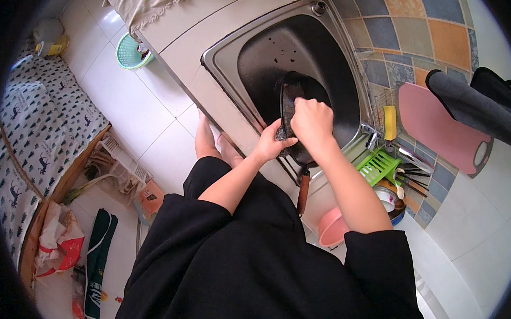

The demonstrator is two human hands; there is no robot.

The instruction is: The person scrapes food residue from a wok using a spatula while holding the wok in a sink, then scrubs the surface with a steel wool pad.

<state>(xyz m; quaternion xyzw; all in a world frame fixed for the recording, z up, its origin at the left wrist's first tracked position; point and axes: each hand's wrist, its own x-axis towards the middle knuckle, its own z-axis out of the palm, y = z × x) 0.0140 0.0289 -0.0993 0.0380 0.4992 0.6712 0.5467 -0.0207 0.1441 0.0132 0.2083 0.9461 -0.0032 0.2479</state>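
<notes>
A dark pan with a wooden handle is tipped on its side over the black-bottomed steel sink. Its handle points back towards my body. My left hand grips the pan's near side, thumb lapped over the rim. A grey speckled patch shows beside those fingers; whether it is a scourer or the pan's outside is unclear. My right hand is curled into a fist against the pan's inner face. Whatever those fingers may hold is hidden. Dark specks lie on the sink's sloping wall.
Right of the sink are a faucet, a yellow sponge, a green rack and a pink cutting board. A pink basin sits under my right forearm. A green basket stands on the floor, left of the counter.
</notes>
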